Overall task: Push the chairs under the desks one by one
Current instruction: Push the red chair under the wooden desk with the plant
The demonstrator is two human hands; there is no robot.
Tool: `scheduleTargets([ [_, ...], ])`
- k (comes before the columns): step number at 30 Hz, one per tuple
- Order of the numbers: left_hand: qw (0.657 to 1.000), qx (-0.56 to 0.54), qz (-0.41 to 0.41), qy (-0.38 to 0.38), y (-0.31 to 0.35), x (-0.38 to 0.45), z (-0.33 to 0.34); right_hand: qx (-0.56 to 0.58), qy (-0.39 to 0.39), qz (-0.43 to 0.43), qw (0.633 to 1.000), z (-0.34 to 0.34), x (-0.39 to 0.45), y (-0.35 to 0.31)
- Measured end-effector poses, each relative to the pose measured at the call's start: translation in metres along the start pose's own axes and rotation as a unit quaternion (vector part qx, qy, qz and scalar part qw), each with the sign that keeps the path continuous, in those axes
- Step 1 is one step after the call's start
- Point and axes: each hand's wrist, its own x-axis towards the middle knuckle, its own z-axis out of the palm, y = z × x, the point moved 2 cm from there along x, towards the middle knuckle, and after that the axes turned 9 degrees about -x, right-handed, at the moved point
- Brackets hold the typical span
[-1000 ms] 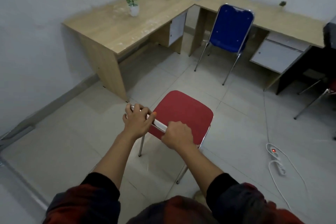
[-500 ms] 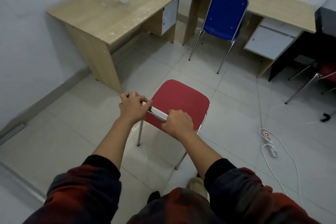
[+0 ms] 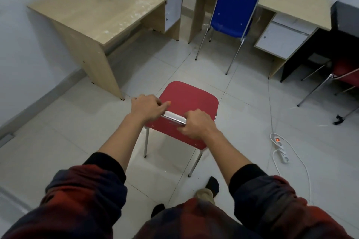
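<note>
Gripping chrome backrest, both hands | red chair (image 3: 189,101) | padded seat, chrome legs

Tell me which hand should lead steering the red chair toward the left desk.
Probably right: the right hand grips the red chair backrest's far side from the left desk, so its push swings the chair leftward; the left hand pivots.

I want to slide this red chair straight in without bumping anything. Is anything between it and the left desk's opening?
Nothing visible: only bare tile lies between the red chair and the left desk. Its side panel flanks the opening's left.
</note>
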Motion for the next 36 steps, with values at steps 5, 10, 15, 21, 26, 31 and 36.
scheduleTargets([
  [5, 0.997, -0.013, 0.072, -0.019, 0.042, 0.003, 0.017, -0.016, -0.024, 0.01, 1.0, -0.013, -0.001, 0.057],
  [10, 0.988, 0.061, 0.13, -0.051, 0.046, 0.022, 0.008, -0.013, -0.003, -0.006, 1.0, -0.027, 0.008, 0.066],
  [15, 0.981, 0.111, 0.134, -0.083, 0.047, 0.028, 0.019, -0.006, 0.01, -0.014, 1.0, -0.015, 0.002, 0.073],
  [21, 0.984, 0.117, 0.122, -0.06, 0.045, 0.017, 0.028, 0.011, 0.007, -0.027, 1.0, -0.005, -0.004, 0.076],
  [26, 0.984, 0.135, 0.107, -0.055, 0.06, 0.009, 0.032, 0.01, 0.001, -0.021, 1.0, -0.006, -0.011, 0.085],
  [31, 0.982, 0.123, 0.131, -0.064, 0.051, 0.003, 0.04, 0.0, 0.008, -0.008, 1.0, 0.004, -0.018, 0.081],
  [36, 0.97, 0.098, 0.217, -0.051, 0.035, 0.01, 0.036, -0.032, 0.052, 0.039, 0.997, 0.011, -0.019, 0.066],
])
